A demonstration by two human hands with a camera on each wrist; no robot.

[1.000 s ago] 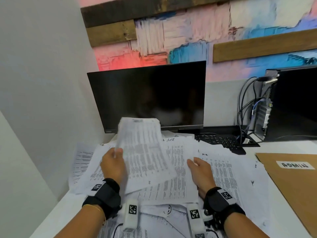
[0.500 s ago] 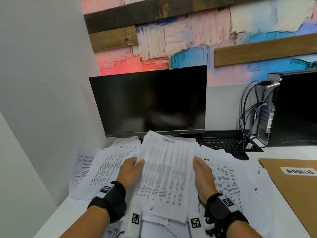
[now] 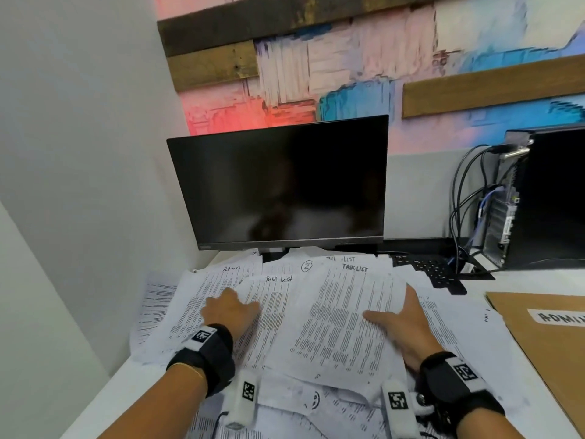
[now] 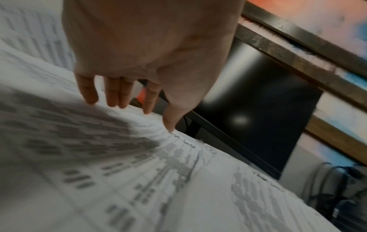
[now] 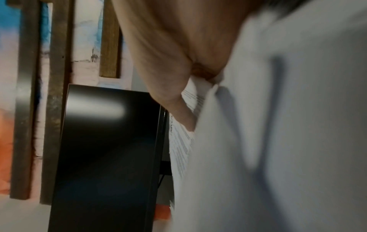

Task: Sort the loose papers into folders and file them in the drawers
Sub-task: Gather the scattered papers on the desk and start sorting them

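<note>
A thick spread of loose printed papers (image 3: 221, 296) covers the white desk in front of the monitor. My left hand (image 3: 231, 312) lies on the left part of the pile; in the left wrist view its straight fingers (image 4: 113, 97) touch the top sheet (image 4: 139, 172). My right hand (image 3: 402, 321) holds a sheet headed "TASK LIST" (image 3: 342, 321) at its right edge, with the thumb on top. In the right wrist view the thumb (image 5: 184, 113) presses on that paper (image 5: 278, 141), which hides the fingers. A brown folder labelled ADMIN (image 3: 544, 350) lies flat at the right.
A dark monitor (image 3: 278, 185) stands behind the pile, and a black keyboard (image 3: 427, 270) is partly buried under papers. At the back right stands a computer tower (image 3: 554, 198) with hanging cables (image 3: 465, 201). A grey wall closes the left side.
The sheet my left hand held up has moved right and down onto the pile, and my right hand now holds it. My left hand let go and came down on the left papers.
</note>
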